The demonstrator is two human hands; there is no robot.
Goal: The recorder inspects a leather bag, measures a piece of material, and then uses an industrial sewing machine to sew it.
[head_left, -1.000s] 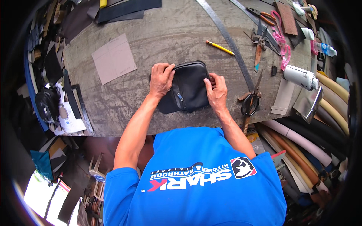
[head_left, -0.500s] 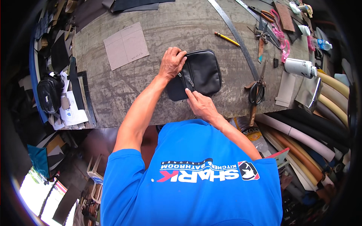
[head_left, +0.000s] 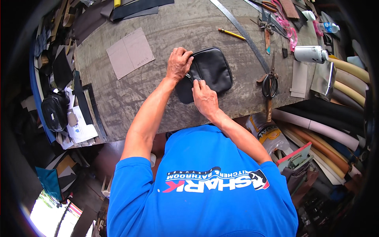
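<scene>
A black leather pouch (head_left: pixel 211 69) with a zipped front pocket lies on the worn grey worktable (head_left: pixel 102 102). My left hand (head_left: pixel 178 65) grips the pouch at its upper left edge, fingers bent over it. My right hand (head_left: pixel 204 98) is at the lower left of the pouch, fingertips closed on the front zipper, whose pull is mostly hidden under them. A pale card pattern (head_left: pixel 130 53) with drawn lines lies to the left. A yellow pencil (head_left: pixel 231 33) lies beyond the pouch.
At the right are a long steel ruler (head_left: pixel 241 35), black-handled shears (head_left: pixel 269 87), pliers (head_left: pixel 268 8), a white bottle (head_left: pixel 310 54) and leather rolls (head_left: pixel 347 71). At the left edge are a black bag (head_left: pixel 54 112) and papers (head_left: pixel 83 130). Dark leather pieces (head_left: pixel 138 10) lie at the back.
My right hand has moved from the pouch's right edge down-left onto the front zipper, then slightly up along it. My left hand stays at the upper left, shifted forward with the turned pouch.
</scene>
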